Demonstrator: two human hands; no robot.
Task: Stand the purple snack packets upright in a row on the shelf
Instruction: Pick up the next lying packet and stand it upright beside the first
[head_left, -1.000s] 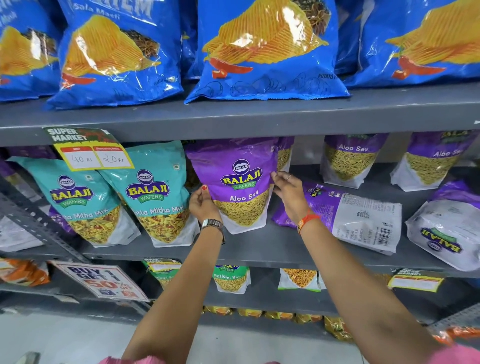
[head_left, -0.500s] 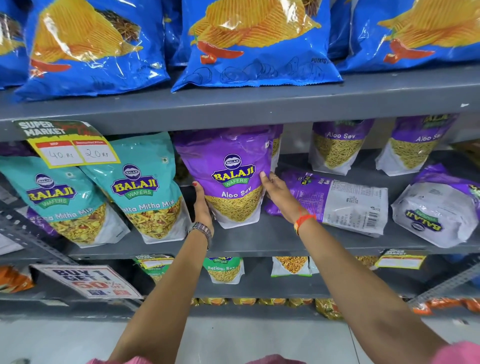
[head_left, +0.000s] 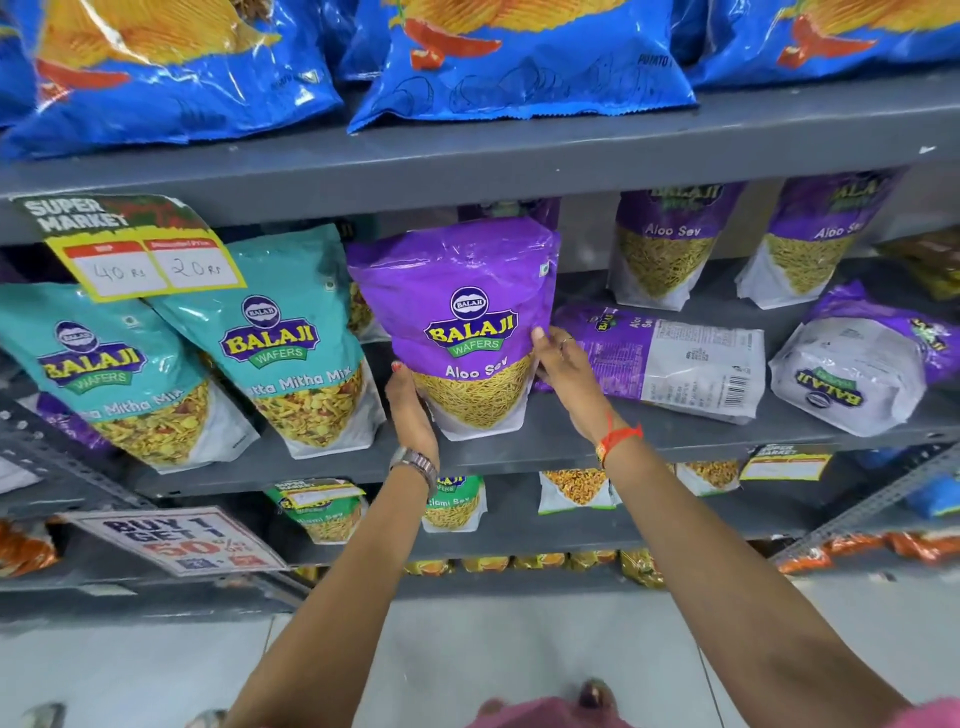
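A purple Aloo Sev packet (head_left: 457, 312) stands upright on the grey middle shelf (head_left: 519, 452). My left hand (head_left: 410, 410) presses its lower left edge and my right hand (head_left: 563, 369) holds its right edge. Just to the right a purple packet (head_left: 665, 358) lies flat with its back label up. A second flat purple packet (head_left: 857, 369) rests further right. Two upright purple packets (head_left: 670, 244) (head_left: 815, 239) stand at the back of the shelf. Another purple packet peeks out behind the held one.
Teal Khatta Mitha Mix packets (head_left: 291, 343) (head_left: 104, 379) lean on the shelf's left part. Blue chip bags (head_left: 519, 57) fill the upper shelf. A yellow price tag (head_left: 135, 254) hangs from the upper shelf's edge. Smaller packets and a promo sign (head_left: 176, 540) occupy the lower shelves.
The view has tilted slightly downward, so the shelves sit higher in the frame. Both hands stay on the upright purple packet, which has shifted a little to the left and straightened.
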